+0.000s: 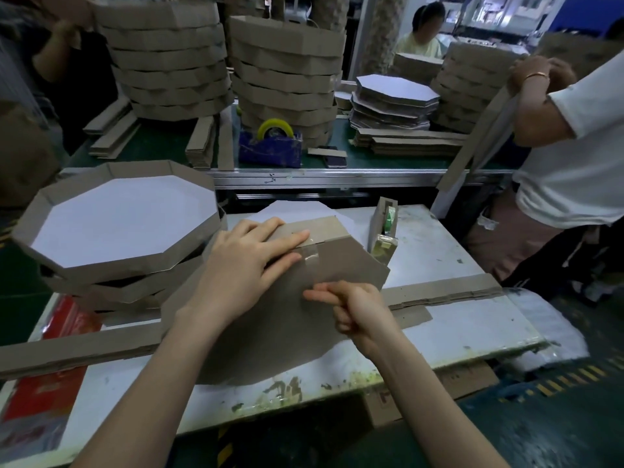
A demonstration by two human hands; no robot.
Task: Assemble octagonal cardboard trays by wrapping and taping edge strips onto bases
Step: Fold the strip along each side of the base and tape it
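Your right hand (358, 312) is closest to you. It rests on the brown base (280, 342) with some fingers curled and two pointing out. I cannot tell if it pinches anything. The base lies flat on the tabletop (439, 241), under both hands.

Just past it, your left hand (246, 261) is flat, with straight fingers pressing the strip (320, 228) against the edge of the base. A clear bit of tape (312, 253) sits at those fingertips, across the strip and the base.

To do this well, keep the left hand pushing so the strip cannot slip. Rub the tape down with a finger until no bubbles show. Make sure the strip's fold meets the corner of the base.

The dispenser (385, 231) stands beyond your right hand for the next piece. Finished trays (101, 268) are stacked beside your left hand.
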